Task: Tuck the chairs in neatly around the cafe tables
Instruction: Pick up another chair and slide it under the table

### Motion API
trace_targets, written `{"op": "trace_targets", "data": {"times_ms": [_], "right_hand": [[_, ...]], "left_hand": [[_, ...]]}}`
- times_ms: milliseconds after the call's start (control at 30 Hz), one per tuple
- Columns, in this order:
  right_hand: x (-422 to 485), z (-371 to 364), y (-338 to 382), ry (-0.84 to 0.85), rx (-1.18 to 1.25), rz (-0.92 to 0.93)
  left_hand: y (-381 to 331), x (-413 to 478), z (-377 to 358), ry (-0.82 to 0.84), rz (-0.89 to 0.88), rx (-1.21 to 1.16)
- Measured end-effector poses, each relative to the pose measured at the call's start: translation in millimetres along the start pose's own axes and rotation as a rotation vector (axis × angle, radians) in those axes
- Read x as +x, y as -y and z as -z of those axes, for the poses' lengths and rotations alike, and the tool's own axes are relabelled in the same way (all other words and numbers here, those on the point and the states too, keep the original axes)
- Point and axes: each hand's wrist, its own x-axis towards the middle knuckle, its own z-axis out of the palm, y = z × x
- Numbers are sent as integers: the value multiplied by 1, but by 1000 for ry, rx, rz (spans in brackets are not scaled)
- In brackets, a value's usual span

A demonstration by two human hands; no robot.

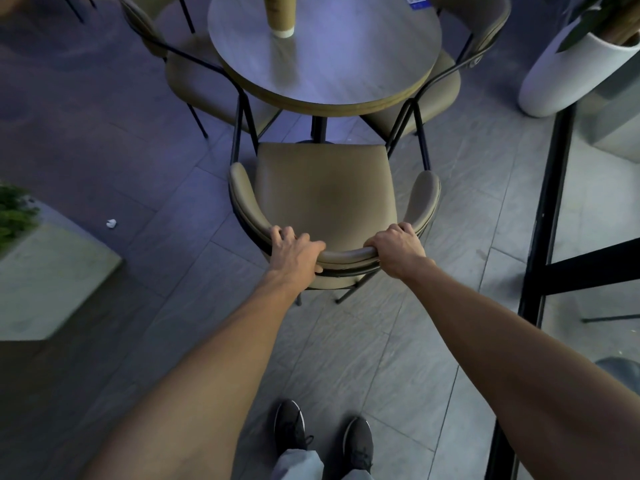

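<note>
- Head view: both hands are clamped on the curved backrest (346, 255) of the near chair (323, 192), left hand (294, 247) on its left bend, right hand (394, 249) on its right.
- The round table (346, 71) sits straight ahead of the grip and the seat front is just short of its edge, so I'd guess an even forward push.
- Two more chairs flank the table, seats partly under.
- A paper cup (280, 12) stands on top, contents not visible.
- The white planter (568, 74) at right holds a leafy plant.

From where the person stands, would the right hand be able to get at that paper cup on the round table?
Probably not without stepping around: the right hand grips the chair's backrest, and the chair stands between the person and the cup on the table's far side.
</note>
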Motion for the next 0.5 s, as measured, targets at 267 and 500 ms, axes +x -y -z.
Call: {"op": "trace_targets", "data": {"times_ms": [267, 500], "right_hand": [[8, 0, -9, -9, -17, -3], [11, 2, -9, -2, -13, -9]], "left_hand": [[-4, 11, -2, -19, 7, -32], [-8, 14, 1, 17, 31, -38]]}}
